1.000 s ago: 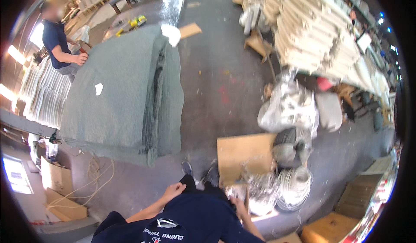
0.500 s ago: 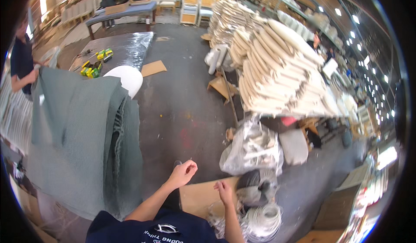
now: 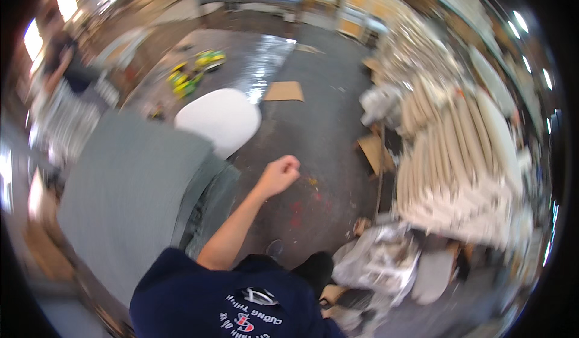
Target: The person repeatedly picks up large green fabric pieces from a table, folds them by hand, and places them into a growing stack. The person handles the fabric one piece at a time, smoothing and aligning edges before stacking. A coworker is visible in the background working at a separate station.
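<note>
My left hand is held out in front of me over the dark floor, its fingers curled in and nothing visible in them. A stack of grey-green fabric lies to its left, apart from the hand. Beyond the stack is a white rounded panel, close to the plastic-wrapped table. My right hand does not show; the lower right by my body is blurred.
Several yellow-green tools lie on the wrapped table. A co-worker stands blurred at the far left. On the right rise stacked cream cushions, with a clear plastic bag before them. A cardboard piece lies on the floor.
The view has swung left and moved forward. My left hand has moved up and away from my body; my right hand has left view. The co-worker no longer holds the fabric's corner, which now lies flat.
</note>
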`<control>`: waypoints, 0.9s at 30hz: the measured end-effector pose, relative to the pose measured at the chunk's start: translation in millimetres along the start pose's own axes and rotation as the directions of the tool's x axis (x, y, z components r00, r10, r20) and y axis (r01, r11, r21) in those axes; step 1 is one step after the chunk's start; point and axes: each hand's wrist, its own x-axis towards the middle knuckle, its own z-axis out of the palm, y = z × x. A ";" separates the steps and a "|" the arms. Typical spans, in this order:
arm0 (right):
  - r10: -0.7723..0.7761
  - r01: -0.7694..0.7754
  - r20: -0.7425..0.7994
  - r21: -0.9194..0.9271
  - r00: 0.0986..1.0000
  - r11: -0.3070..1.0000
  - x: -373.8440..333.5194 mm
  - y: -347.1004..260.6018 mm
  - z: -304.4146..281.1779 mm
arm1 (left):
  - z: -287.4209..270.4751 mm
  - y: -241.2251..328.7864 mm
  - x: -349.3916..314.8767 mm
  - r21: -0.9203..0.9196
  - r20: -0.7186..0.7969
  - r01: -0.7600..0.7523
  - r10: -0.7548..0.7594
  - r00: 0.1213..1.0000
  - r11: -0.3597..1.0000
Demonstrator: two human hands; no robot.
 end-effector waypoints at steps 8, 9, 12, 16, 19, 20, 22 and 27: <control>-0.239 0.341 -0.353 0.264 0.905 0.902 6.3 -81.1 52.5 | 12.5 -309.2 -27.2 0.538 0.477 0.544 -0.764 0.434 0.644; -0.113 0.277 -0.404 0.373 0.908 0.886 -6.7 -87.9 62.6 | 18.4 -306.9 -23.7 0.665 0.446 0.486 -0.824 0.350 0.567; 0.109 0.303 -0.587 0.557 0.802 0.773 -42.0 -27.0 101.0 | 86.4 -283.8 0.6 0.840 0.489 0.168 -0.854 0.179 0.516; 0.589 0.050 -0.343 0.889 0.731 0.455 -75.2 47.6 209.8 | 143.3 -260.1 31.0 0.861 0.502 -0.124 -0.863 0.057 0.493; 0.726 -0.184 -0.318 0.834 0.610 0.521 -134.3 87.4 306.6 | 183.5 -252.0 66.5 0.847 0.495 -0.260 -0.866 0.065 0.464; 0.736 -0.176 -0.374 0.816 0.564 0.550 -160.3 95.5 327.1 | 202.9 -250.4 79.6 0.839 0.507 -0.277 -0.858 0.088 0.468; 0.806 -0.175 -0.475 0.813 0.354 0.556 -215.2 89.1 364.8 | 254.7 -225.2 133.9 0.814 0.556 -0.318 -0.811 0.182 0.486; 0.860 0.122 -0.492 0.853 -0.132 0.507 -362.3 35.7 375.0 | 431.5 -104.4 189.4 0.602 0.792 -0.250 -0.528 0.305 0.758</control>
